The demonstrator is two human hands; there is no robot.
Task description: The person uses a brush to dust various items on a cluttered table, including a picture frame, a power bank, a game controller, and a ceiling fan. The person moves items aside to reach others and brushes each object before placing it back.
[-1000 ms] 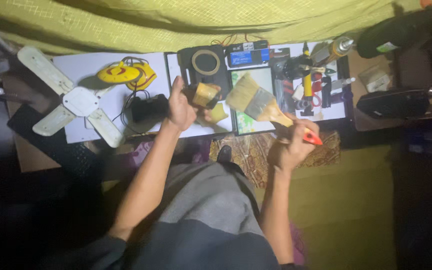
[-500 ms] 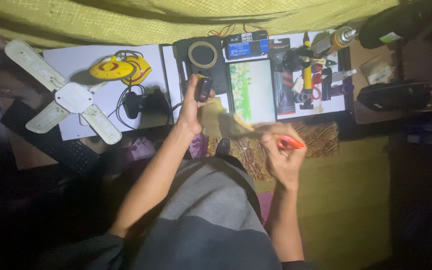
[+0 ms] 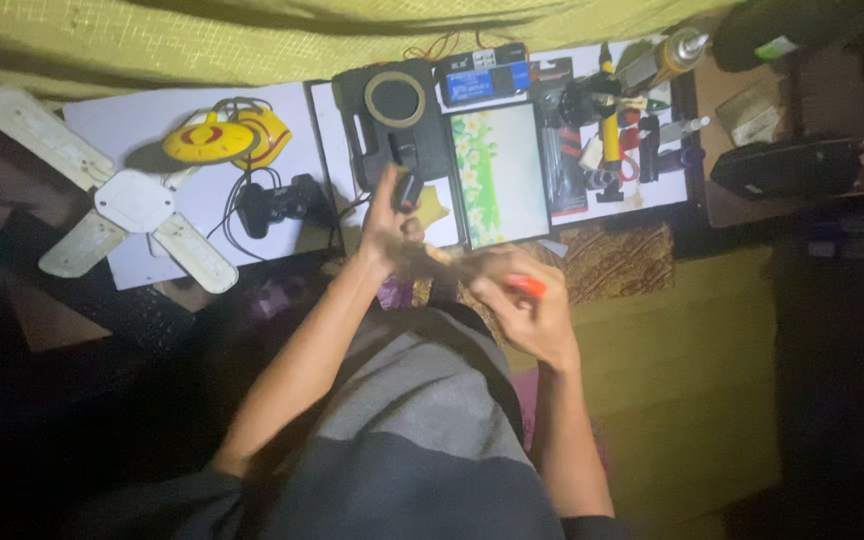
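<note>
Between hands (image 3: 452,255), brush (image 3: 472,270) crosswise.

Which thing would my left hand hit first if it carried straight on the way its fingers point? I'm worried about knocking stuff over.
Probably the black case with the tape roll on it, just beyond the left hand; depth is unclear.

- The left hand (image 3: 384,225) holds a small dark gadget (image 3: 408,190) upright above the tabletop (image 3: 282,130).
- The right hand (image 3: 522,310) has its grip closed on a paintbrush (image 3: 472,270) with an orange handle; its blurred bristles seem to touch the left hand.
- A white fan blade (image 3: 122,205), a black game controller (image 3: 277,200) and a tape roll (image 3: 395,97) lie nearby.
</note>
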